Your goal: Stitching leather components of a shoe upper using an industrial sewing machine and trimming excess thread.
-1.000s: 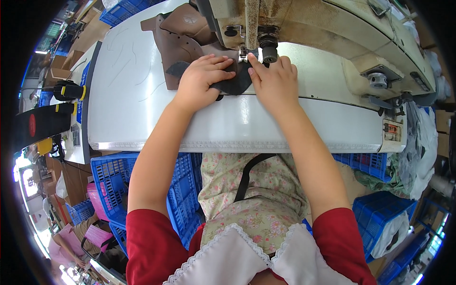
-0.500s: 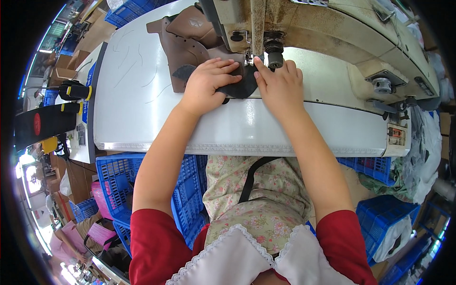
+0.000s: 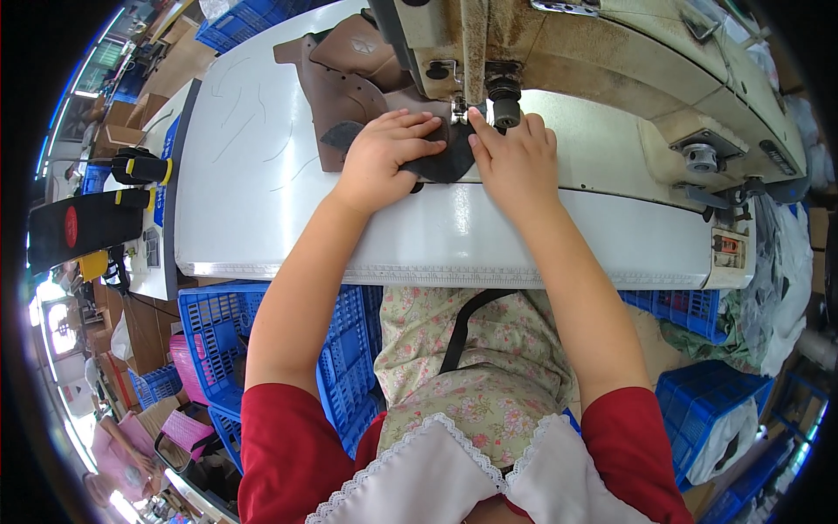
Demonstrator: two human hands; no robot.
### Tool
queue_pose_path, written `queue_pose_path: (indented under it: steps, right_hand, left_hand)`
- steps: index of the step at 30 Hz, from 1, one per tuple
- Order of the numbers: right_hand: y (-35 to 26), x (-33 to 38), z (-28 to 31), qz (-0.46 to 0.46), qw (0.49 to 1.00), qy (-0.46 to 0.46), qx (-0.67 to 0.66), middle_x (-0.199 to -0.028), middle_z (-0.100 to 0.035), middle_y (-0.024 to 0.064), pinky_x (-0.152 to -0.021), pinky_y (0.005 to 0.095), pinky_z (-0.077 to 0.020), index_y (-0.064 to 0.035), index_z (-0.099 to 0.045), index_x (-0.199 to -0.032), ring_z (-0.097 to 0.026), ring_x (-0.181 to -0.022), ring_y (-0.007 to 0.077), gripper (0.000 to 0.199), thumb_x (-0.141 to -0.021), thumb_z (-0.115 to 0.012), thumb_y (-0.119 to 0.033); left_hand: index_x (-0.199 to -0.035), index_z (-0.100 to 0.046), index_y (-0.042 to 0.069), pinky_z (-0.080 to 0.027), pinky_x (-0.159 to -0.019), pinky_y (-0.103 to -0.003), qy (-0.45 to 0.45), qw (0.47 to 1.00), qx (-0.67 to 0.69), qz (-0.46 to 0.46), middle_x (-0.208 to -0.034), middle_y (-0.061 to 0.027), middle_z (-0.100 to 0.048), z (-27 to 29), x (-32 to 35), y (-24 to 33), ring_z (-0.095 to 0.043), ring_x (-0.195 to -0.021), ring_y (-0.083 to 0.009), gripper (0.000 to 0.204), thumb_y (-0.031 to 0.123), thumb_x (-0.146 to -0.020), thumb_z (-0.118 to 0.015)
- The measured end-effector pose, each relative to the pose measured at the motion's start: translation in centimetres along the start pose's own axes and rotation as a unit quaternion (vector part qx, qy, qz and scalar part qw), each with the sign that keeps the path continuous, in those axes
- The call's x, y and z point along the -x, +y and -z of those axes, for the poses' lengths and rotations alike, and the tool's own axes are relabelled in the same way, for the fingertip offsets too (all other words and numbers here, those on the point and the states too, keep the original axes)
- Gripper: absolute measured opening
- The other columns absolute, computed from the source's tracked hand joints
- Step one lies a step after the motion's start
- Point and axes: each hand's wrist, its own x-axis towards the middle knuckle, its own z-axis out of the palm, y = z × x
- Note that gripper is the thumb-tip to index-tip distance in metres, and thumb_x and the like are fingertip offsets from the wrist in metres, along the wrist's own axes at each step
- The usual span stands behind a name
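Note:
A brown leather-like workpiece (image 3: 328,96) with a dark grey patch (image 3: 447,162) lies on the white sewing table (image 3: 244,210). Its right part reaches under the presser foot (image 3: 459,108) of a worn cream sewing machine (image 3: 602,52). My left hand (image 3: 384,159) rests on the brown piece and the dark patch, fingers stretched out toward the foot. At the right edge of the patch is my right hand (image 3: 517,162), its index fingertip close beside the presser foot and its other fingers extended. The needle point cannot be made out.
A ruler strip (image 3: 393,275) runs along the table's front edge. Blue crates (image 3: 345,367) stand below it on the left, with another blue crate (image 3: 698,410) on the right. Clear plastic bags (image 3: 777,279) hang at the right end. Far left, a person in pink (image 3: 127,454) is nearby.
The view has shifted very slightly. Both hands and the workpiece hold nearly the same place at the presser foot. The person in pink at the far left has moved a little.

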Motion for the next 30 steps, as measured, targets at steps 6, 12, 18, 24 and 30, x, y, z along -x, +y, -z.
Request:
queue_pose_path:
  steps: [6, 12, 18, 24, 30]
  right_hand:
    - [-0.1, -0.1, -0.1, -0.002, 1.0, -0.001, -0.013, -0.094, -0.059, 0.0056, -0.079, 0.0386, -0.041, -0.0119, -0.073, -0.088, -0.053, -0.093, 0.0252, 0.016, -0.085, -0.067, -0.025]
    - [0.2, -0.2, 0.8, -0.024, 0.999, -0.018, -0.02, -0.098, -0.06, 0.0063, -0.082, 0.0388, -0.0409, -0.0117, -0.074, -0.091, -0.053, -0.097, 0.0258, 0.015, -0.084, -0.067, -0.023]
    - [1.1, 1.9, 10.4, -0.119, 0.907, -0.058, -0.399, -0.086, -0.066, 0.0091, -0.073, 0.0369, -0.051, -0.0067, -0.074, -0.096, -0.061, -0.078, 0.0233, 0.014, -0.087, -0.067, -0.015]
    - [25.9, 2.2, 26.8, -0.248, 0.901, 0.356, -0.031, -0.127, -0.062, 0.0099, -0.102, 0.0327, -0.0393, -0.0037, -0.065, -0.121, -0.057, -0.116, 0.0206, 0.037, -0.099, -0.055, -0.032]
    - [32.8, 7.0, 21.2, -0.425, 0.755, 0.309, -0.393, -0.132, -0.058, 0.0122, -0.108, 0.0373, -0.0368, -0.001, -0.048, -0.138, -0.052, -0.125, 0.0228, 0.054, -0.102, -0.048, -0.042]
  left_hand:
    - [-0.1, -0.074, 0.006, -0.038, -0.11, -0.047, 0.0, 1.0, 0.003, 0.001, -0.12, -0.016, -0.067, 0.2, 0.1, -0.1, -0.057, -0.123, -0.0306, 0.051, -0.004, -0.056, -0.051]
    - [-0.099, -0.074, 0.004, -0.038, -0.109, -0.047, -0.003, 1.0, 0.01, -0.007, -0.121, -0.0169, -0.067, -0.1, -0.5, 0.1, -0.057, -0.123, -0.0314, 0.049, -0.003, -0.056, -0.052]
    - [-0.098, -0.074, 0.005, -0.039, -0.109, -0.046, -0.014, 1.0, 0.0, 0.009, -0.119, -0.0178, -0.067, 0.4, 0.8, -0.4, -0.058, -0.121, -0.0321, 0.045, 0.0, -0.057, -0.055]
    - [-0.097, -0.074, 0.005, -0.039, -0.108, -0.047, -0.002, 1.0, 0.016, -0.007, -0.12, -0.0172, -0.067, 0.1, -0.8, 0.4, -0.057, -0.122, -0.0318, 0.044, -0.001, -0.058, -0.056]
    - [-0.098, -0.075, 0.006, -0.039, -0.109, -0.047, -0.001, 1.0, 0.004, 0.012, -0.12, -0.0165, -0.067, 0.5, -0.1, 0.3, -0.057, -0.122, -0.0309, 0.044, -0.002, -0.058, -0.056]
